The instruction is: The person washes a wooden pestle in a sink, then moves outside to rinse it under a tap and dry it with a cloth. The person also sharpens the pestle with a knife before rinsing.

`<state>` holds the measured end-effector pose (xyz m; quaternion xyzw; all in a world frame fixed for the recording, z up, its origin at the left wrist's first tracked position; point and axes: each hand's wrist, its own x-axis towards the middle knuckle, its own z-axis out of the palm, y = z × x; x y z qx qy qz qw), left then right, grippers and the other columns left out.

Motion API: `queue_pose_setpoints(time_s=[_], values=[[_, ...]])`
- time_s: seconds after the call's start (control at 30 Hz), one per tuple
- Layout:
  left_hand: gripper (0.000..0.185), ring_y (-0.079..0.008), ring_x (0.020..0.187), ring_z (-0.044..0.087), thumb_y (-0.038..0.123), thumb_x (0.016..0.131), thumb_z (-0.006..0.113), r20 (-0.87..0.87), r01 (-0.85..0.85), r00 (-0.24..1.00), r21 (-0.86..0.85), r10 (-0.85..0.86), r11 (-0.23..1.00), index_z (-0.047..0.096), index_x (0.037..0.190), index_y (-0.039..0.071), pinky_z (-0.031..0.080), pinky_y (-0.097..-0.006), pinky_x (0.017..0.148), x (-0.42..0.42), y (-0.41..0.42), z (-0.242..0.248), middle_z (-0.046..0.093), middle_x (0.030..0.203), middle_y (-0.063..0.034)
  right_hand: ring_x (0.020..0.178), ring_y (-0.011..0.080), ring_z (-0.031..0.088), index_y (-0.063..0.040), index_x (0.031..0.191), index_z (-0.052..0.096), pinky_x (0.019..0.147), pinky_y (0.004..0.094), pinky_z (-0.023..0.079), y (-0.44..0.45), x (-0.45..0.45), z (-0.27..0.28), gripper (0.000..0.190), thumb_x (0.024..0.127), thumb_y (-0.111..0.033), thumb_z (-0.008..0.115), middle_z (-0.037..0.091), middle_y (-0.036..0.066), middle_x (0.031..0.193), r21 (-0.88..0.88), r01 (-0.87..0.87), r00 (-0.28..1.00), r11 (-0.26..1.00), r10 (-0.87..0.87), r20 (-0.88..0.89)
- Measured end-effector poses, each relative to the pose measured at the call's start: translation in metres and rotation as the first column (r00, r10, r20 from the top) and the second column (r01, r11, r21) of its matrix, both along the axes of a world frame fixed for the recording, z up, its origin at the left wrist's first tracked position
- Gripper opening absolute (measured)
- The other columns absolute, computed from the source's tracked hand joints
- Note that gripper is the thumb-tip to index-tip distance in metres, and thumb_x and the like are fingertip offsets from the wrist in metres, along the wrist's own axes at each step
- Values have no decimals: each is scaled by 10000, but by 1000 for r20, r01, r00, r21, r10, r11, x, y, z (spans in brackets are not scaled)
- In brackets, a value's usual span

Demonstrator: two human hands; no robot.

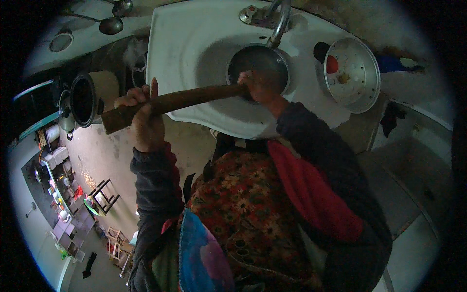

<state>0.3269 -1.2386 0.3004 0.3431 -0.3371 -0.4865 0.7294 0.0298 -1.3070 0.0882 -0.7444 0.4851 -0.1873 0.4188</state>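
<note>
A long, thick brown stick-like piece (189,99), perhaps of wood, lies slanted between my hands in front of the white washbasin. Near its blunt, wider end, my left hand (146,120) grips it, with one finger raised. At the other end my right hand (261,87) closes around it, over a round metal bowl (257,54). That bowl sits in the hollow of the washbasin (175,47), under the curved metal faucet (281,27). My right hand and its shadow hide part of the bowl, so I cannot tell what it holds.
A perforated metal strainer (354,91) leans at the washbasin's right side, by a red object (331,64). To the left stands a dark-mouthed pot (83,100); ladles (111,26) hang above. A stool (104,197) stands on the floor at lower left.
</note>
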Motion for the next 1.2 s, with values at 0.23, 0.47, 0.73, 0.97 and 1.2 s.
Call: queue_pose_setpoints(time_s=[0.23, 0.47, 0.73, 0.97, 1.2], values=[[313, -267, 1122, 541, -4, 805, 610, -16, -1, 1000, -3, 1, 1000, 480, 1047, 146, 246, -586, 1188, 5, 0, -3, 526, 1079, -72, 954, 367, 630, -88, 1212, 623, 856, 473, 511, 1, -11, -14, 271, 1017, -236, 507, 650, 194, 1078, 94, 118, 991, 989, -122, 45], [385, -246, 1151, 542, 77, 894, 662, -189, -189, 941, 400, 282, 897, 470, 1218, 158, 352, -549, 1088, -31, 14, -18, 542, 1214, -68, 924, 377, 631, -25, 1109, 634, 824, 454, 500, -28, -42, -111, 333, 1008, -324, 528, 665, 197, 1003, 188, 337, 860, 923, -383, 338], [208, -245, 1182, 516, 12, 905, 608, -147, -214, 941, 440, 305, 872, 530, 1073, 107, 385, -458, 1074, -41, 21, -47, 562, 1098, -69, 1125, 399, 598, -30, 1135, 664, 941, 472, 495, -55, -55, -118, 328, 1009, -289, 509, 635, 237, 1186, -410, -159, 842, 898, -94, -531], [316, -281, 1218, 484, -76, 827, 553, -212, -73, 969, 235, 125, 969, 550, 1069, 126, 332, -486, 1131, -40, 9, -30, 561, 1088, -64, 1068, 331, 623, -44, 1025, 682, 949, 411, 462, -32, 20, 44, 264, 990, -258, 531, 671, 162, 992, -40, -250, 966, 967, 252, 64], [345, -279, 1211, 487, -49, 773, 597, -249, 58, 968, 119, -27, 991, 544, 1065, 128, 307, -529, 1143, -26, 6, -43, 561, 1082, -61, 1063, 319, 623, -51, 1115, 638, 932, 420, 482, 0, 30, 25, 198, 998, -169, 531, 660, 158, 1081, -123, -89, 933, 989, 125, 337]])
